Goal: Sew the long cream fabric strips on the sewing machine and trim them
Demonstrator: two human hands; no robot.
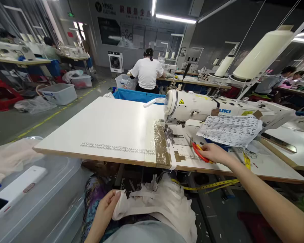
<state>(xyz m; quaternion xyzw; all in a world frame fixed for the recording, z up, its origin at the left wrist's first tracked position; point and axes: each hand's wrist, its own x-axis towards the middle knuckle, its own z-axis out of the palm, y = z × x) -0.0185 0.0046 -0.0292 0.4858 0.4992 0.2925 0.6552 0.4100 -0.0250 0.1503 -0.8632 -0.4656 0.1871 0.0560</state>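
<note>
My left hand (106,208) pinches the edge of a white fabric piece (164,206) that lies bunched over my lap. On the right, my right hand (214,153) is closed on red and orange scissors (199,152), whose blades lie over the table and point toward the sewing machine (192,104). A white strip (172,157) runs from under the needle area down over the table's front edge. Brown tape (162,143) covers the tabletop beside the strip.
A yellow measuring tape (210,185) hangs below the table (116,118). Written paper (230,130) is attached to the machine. Large thread cones (263,54) stand at upper right. Plastic boxes (53,199) with a white device (17,190) stand at left. A person (147,72) sits ahead.
</note>
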